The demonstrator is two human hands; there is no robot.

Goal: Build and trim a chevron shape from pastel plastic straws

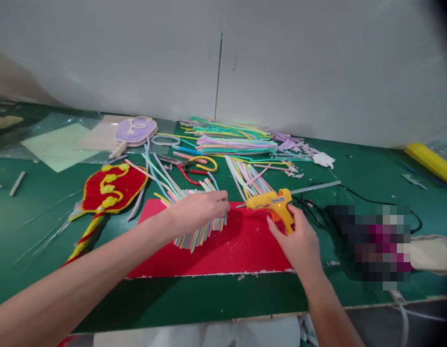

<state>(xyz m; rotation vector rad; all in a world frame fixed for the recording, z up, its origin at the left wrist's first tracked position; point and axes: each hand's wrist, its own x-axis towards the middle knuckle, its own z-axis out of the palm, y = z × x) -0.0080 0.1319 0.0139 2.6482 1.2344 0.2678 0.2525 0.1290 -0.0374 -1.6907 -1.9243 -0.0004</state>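
My left hand (203, 207) reaches over a row of pastel chenille stems (197, 238) laid side by side on a red board (241, 250). Its fingers are curled and pressed together at the row's right end; the fingertips are partly hidden. My right hand (299, 236) has its thumb and fingers about the handle of a yellow hot glue gun (268, 200). The gun's nozzle points left toward the row, a small orange light glows on its side, and a clear glue stick (315, 188) juts from the back.
Behind lie bundled stems (237, 144), pliers (183, 164) and a white crumpled wad (323, 160). To the left are a red fan-shaped piece (113, 188) with yellow trim and a purple one (136, 130). A black cord (371, 200) runs right; a yellow bar (431, 164) lies at far right.
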